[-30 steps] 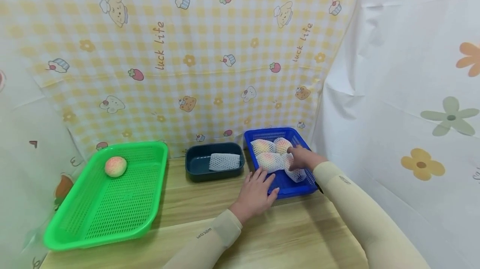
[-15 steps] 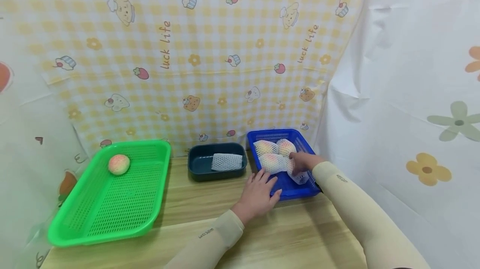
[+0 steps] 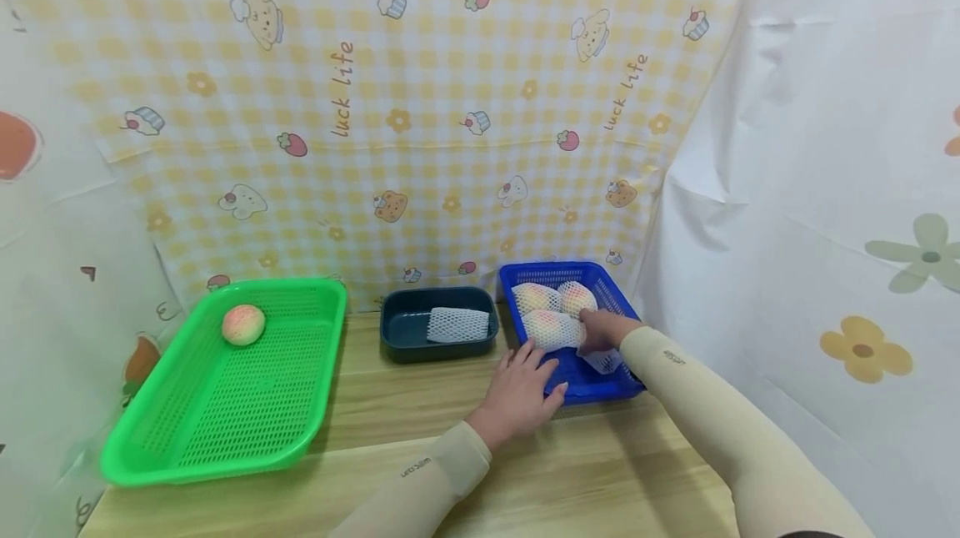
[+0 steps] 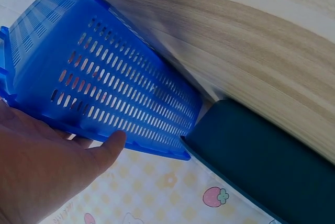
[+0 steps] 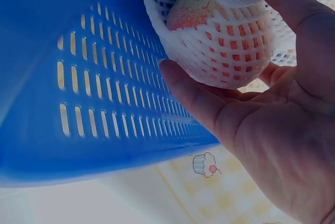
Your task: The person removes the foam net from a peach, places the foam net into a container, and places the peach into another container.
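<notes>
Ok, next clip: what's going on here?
A person has their right hand around a peach partly covered by a white foam net, inside the blue basket. Their left hand is at the basket's near-left rim. Three other netted peaches lie in there. A bare peach sits in the green basket, and a flat net lies in the dark tray.

Between the left basket [image 3: 255, 404] and right basket [image 3: 600, 390] (peaches [image 3: 546, 326] in both) sits a tub [image 3: 405, 329].
</notes>
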A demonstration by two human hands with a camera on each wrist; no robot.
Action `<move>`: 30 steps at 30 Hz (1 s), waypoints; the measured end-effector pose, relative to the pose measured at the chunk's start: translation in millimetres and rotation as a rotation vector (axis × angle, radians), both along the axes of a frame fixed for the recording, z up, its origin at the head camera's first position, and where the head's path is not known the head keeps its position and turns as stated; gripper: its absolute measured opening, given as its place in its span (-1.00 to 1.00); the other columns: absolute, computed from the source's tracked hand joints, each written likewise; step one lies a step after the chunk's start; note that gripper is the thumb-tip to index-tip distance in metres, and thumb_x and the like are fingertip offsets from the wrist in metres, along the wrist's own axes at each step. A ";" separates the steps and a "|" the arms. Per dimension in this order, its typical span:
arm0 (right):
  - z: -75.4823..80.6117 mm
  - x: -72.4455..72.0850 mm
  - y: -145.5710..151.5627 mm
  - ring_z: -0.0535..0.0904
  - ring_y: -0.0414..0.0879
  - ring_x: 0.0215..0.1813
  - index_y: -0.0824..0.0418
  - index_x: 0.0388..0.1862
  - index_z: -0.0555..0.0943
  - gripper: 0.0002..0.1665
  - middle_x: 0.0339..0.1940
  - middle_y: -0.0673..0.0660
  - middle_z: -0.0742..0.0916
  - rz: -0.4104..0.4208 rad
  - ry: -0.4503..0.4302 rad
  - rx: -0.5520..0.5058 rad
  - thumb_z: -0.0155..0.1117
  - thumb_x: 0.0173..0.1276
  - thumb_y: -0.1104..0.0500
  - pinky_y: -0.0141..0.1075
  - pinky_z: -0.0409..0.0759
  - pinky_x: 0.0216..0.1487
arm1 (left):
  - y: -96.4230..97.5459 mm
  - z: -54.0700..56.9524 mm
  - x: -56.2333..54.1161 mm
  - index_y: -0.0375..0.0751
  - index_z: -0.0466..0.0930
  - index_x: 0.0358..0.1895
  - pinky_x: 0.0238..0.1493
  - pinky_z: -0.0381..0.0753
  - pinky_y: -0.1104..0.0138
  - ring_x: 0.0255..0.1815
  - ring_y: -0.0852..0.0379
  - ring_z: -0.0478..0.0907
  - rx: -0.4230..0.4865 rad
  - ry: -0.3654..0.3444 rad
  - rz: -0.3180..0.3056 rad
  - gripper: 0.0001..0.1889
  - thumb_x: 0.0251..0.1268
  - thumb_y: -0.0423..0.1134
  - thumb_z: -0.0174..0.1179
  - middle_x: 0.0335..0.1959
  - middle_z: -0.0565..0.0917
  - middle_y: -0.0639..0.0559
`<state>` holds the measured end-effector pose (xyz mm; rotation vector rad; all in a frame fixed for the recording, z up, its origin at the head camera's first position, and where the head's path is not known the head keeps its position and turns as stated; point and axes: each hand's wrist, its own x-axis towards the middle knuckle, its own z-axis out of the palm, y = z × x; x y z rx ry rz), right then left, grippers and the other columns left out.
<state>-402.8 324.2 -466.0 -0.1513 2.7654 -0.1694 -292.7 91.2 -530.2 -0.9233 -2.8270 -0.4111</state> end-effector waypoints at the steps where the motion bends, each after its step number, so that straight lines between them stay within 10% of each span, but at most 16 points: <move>1: -1.6 -0.2 -0.3 0.46 0.43 0.57 0.42 0.67 0.33 0.00 0.53 0.51 0.56 -0.002 0.003 -0.004 0.61 0.44 0.09 0.27 0.40 0.58 | -0.1 0.6 0.4 0.09 0.52 0.62 0.66 0.25 -0.24 0.82 -0.09 0.06 0.000 0.000 0.001 -0.33 0.78 0.34 -0.22 0.68 0.42 -0.04; 16: 2.4 3.8 7.7 0.39 0.52 0.58 0.45 0.63 0.38 0.01 0.51 0.58 0.54 0.018 0.070 0.036 0.59 0.29 0.17 0.32 0.39 0.57 | 0.3 -1.1 0.4 0.08 0.55 0.59 0.65 0.26 -0.24 0.82 -0.08 0.05 -0.002 0.003 0.002 -0.34 0.79 0.33 -0.23 0.67 0.44 -0.04; 30: 17.5 9.7 17.5 0.62 0.22 0.07 0.36 0.37 0.52 -0.21 0.11 0.40 0.69 0.076 0.176 -0.024 0.64 0.28 0.07 0.12 0.68 0.12 | 1.4 -1.1 -0.4 0.08 0.59 0.55 0.65 0.28 -0.21 0.82 -0.08 0.06 -0.009 0.010 0.007 -0.34 0.79 0.34 -0.23 0.65 0.46 -0.01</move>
